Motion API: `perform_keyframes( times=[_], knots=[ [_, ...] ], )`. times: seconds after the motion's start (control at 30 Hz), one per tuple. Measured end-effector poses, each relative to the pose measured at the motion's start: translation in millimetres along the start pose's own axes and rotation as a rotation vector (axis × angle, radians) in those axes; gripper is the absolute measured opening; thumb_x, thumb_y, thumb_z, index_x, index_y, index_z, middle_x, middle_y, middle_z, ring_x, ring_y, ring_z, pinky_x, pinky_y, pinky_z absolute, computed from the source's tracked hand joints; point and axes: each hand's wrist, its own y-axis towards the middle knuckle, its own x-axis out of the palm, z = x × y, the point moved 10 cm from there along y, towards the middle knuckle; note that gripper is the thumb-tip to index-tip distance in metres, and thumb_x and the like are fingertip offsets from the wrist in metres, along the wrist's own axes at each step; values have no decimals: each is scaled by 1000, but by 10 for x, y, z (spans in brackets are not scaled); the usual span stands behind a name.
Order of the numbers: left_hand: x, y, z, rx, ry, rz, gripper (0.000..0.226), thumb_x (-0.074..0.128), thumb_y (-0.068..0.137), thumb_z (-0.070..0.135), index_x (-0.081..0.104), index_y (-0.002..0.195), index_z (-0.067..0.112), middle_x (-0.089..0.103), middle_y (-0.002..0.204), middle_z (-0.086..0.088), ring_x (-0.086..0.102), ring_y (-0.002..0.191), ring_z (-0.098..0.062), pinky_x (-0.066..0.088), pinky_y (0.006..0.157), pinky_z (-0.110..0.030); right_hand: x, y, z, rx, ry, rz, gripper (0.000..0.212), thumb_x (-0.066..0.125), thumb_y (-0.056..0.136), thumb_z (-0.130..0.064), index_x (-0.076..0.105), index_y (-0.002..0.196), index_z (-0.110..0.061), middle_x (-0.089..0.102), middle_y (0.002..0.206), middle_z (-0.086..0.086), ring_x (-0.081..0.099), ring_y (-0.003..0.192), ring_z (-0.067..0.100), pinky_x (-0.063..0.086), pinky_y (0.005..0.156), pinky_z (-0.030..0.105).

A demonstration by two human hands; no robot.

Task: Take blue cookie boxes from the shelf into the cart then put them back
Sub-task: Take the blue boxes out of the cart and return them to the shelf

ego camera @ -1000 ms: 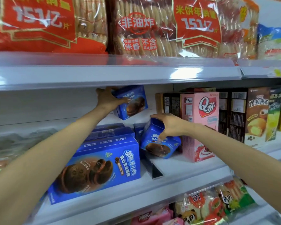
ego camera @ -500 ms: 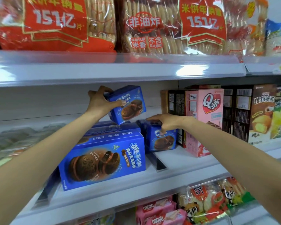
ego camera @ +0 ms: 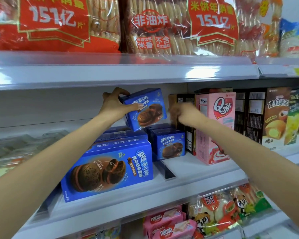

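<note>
My left hand (ego camera: 115, 105) grips a small blue cookie box (ego camera: 146, 109), tilted in the air above the middle shelf (ego camera: 145, 192). Below it, a second small blue box (ego camera: 170, 145) stands upright on the shelf with nothing touching it. My right hand (ego camera: 183, 113) is blurred, raised beside the held box and in front of the dark boxes, fingers curled with nothing in them. A large blue cookie box (ego camera: 109, 169) stands at the shelf front, with more blue boxes (ego camera: 123, 135) stacked behind it.
A pink Q box (ego camera: 216, 128) and brown cake boxes (ego camera: 274, 116) stand to the right. Red rice cracker bags (ego camera: 154, 25) fill the upper shelf (ego camera: 128, 71). Pink wafer packs (ego camera: 166, 223) and panda snack bags (ego camera: 223, 209) lie below. A clear divider (ego camera: 167, 171) stands beside the small box.
My right hand has let go of the small blue box on the shelf and lifted up. My left hand has brought its box lower and rightward.
</note>
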Motion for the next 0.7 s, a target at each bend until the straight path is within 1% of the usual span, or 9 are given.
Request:
perform_keyframes(
  times=[0.03, 0.07, 0.1, 0.13, 0.2, 0.27, 0.4, 0.5, 0.7],
  knots=[
    [67, -4, 46, 12, -3, -16, 52, 82, 61, 38, 54, 104, 26, 43, 124, -13, 58, 99, -22, 54, 87, -37, -328, -44, -87, -33, 134, 152, 45, 41, 81, 11, 58, 120, -5, 60, 124, 15, 56, 114, 27, 44, 88, 18],
    [150, -11, 106, 29, 0, -37, 52, 83, 61, 39, 54, 103, 26, 44, 124, -12, 58, 99, -21, 53, 86, -34, -572, -90, -168, -71, 265, 204, 43, 44, 81, 8, 58, 120, -6, 61, 123, 12, 56, 114, 23, 42, 88, 13],
    [247, -41, 191, 55, 3, -68, 52, 82, 59, 42, 54, 101, 28, 46, 123, -12, 58, 98, -20, 52, 84, -31, -689, -111, -251, -109, 354, 151, 44, 53, 82, 2, 55, 125, -11, 58, 128, 7, 52, 118, 16, 40, 94, 11],
    [356, -88, 282, 83, 7, -110, 54, 82, 56, 48, 54, 99, 30, 48, 121, -11, 59, 97, -18, 52, 83, -29, -686, -146, -374, -143, 371, 5, 52, 62, 82, -8, 49, 132, -18, 51, 135, -1, 45, 124, 11, 36, 103, 16],
    [578, -221, 434, 141, 20, -193, 65, 77, 44, 60, 54, 97, 31, 52, 117, -8, 58, 98, -16, 52, 85, -28, -504, -269, -500, -178, 168, -300, 74, 72, 77, -27, 33, 141, -28, 36, 141, -14, 33, 131, 5, 26, 110, 24],
    [764, -356, 509, 177, 29, -254, 70, 74, 42, 61, 54, 101, 29, 50, 116, -7, 55, 102, -16, 49, 86, -26, -380, -369, -490, -193, -21, -418, 85, 76, 71, -33, 29, 142, -30, 36, 140, -15, 34, 132, 8, 27, 108, 26],
    [910, -508, 533, 210, 58, -324, 68, 79, 59, 49, 51, 115, 24, 52, 125, -5, 54, 108, -12, 45, 88, -24, -228, -447, -303, -119, 2, -491, 86, 79, 68, -32, 33, 140, -28, 42, 144, 1, 41, 131, 22, 35, 106, 32],
    [811, -593, 385, 188, 143, -402, 74, 75, 72, 42, 40, 132, 17, 46, 136, -3, 49, 119, -14, 42, 94, -27, -133, -462, -186, -114, -26, -524, 89, 80, 67, -28, 31, 142, -28, 40, 145, 1, 39, 132, 22, 34, 107, 32],
    [366, -871, -192, 151, 497, -515, 64, 69, 77, 44, 45, 130, 20, 52, 136, 1, 50, 121, -14, 41, 101, -29, 183, -500, -19, -124, -90, -536, 94, 80, 65, -27, 29, 144, -25, 32, 150, 0, 31, 136, 17, 28, 112, 30]
  ],
)
